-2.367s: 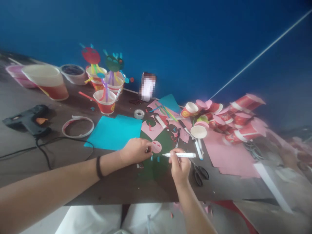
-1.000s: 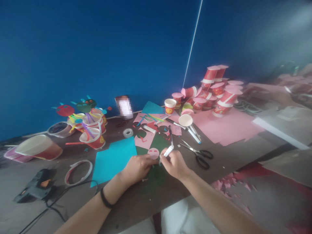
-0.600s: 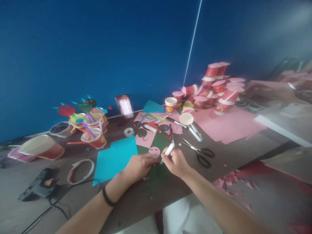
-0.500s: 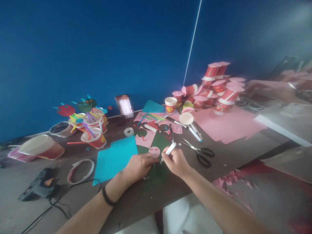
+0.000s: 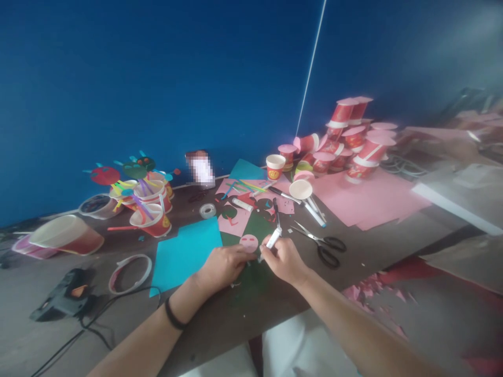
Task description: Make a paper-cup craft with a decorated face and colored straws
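My left hand rests on the table beside a pink paper disc with two small red marks, its fingertips at the disc's lower edge. Whether its fingers grip anything is hidden. A white tube-like pen is held in my right hand, tip down toward my left fingertips. Dark green paper lies behind and under the hands. Black-handled scissors lie partly spread to the right of my right hand. On the left, a bright blue sheet reaches close to my left wrist.
Red cups with straws and paper faces stand at the left, near a roll of tape and a black glue gun with its cord. Stacked red cups and pink sheets fill the back right. A phone leans against the wall.
The white pen in my right hand has tilted slightly, its upper end lower and to the left. My left hand looks the same.
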Motion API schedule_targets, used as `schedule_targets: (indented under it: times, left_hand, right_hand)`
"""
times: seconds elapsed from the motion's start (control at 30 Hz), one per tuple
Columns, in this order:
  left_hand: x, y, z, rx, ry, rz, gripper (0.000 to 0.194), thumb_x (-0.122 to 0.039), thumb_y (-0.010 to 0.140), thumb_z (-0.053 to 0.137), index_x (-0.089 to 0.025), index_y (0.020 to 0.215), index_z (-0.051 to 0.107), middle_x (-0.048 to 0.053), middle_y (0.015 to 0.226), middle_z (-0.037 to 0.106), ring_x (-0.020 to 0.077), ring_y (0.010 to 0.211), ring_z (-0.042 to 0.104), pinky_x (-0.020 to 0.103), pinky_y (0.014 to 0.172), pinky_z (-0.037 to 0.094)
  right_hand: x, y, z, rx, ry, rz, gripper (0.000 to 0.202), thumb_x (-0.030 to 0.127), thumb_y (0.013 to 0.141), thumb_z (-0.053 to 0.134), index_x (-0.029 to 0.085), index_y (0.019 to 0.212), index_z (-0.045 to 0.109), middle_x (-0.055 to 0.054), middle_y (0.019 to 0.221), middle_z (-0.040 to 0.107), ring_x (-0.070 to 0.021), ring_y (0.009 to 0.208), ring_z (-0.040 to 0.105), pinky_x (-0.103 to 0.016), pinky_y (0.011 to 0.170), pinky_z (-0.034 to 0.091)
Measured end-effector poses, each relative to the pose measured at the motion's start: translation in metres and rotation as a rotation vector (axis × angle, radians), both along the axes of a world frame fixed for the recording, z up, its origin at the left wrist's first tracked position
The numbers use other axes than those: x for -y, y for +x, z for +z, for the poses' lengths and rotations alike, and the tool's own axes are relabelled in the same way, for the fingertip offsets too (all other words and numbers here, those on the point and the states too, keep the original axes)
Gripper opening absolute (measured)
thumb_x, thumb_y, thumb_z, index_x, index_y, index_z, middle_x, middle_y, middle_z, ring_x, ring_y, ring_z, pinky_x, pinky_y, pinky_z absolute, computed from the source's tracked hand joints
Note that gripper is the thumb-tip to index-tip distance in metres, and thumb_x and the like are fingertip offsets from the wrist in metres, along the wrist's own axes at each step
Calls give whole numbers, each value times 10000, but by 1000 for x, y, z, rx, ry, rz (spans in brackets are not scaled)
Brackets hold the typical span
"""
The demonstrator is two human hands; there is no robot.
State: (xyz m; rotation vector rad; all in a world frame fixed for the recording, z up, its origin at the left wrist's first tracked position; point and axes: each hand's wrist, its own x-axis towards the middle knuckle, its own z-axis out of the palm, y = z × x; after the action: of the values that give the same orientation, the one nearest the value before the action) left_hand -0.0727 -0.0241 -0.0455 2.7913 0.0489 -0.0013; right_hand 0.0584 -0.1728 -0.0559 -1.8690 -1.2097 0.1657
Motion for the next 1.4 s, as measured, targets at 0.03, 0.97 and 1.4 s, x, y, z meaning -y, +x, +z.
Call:
schedule_targets:
  times: [0.03,0.97,1.4]
  left_hand:
    - [0,0,0,-2,-1,-1,492,-80,802,446,-350,1187,589,-32,1232,614,171,1082,590,259,899,458]
    - [1,0,1,0,26,-7,468,-91,820,449,-347,1186,586,-29,1206,625,170,1058,597,246,869,464]
    - [-2,-4,-7,119,40,4,335,-136,845,461,-279,1079,654,16,1071,677,173,939,642,230,733,487]
  right_hand:
    - [0,0,0,-3,1,-1,170,250,837,483,182,738,603,-18,586,630,-147,518,587,-216,523,424]
    - [2,0,0,-18,-3,7,178,266,838,484,186,723,594,-6,554,601,-138,487,555,-211,492,394]
    - [2,2,-1,-148,122,-39,179,264,850,488,171,735,590,-19,590,608,-136,524,571,-214,553,422]
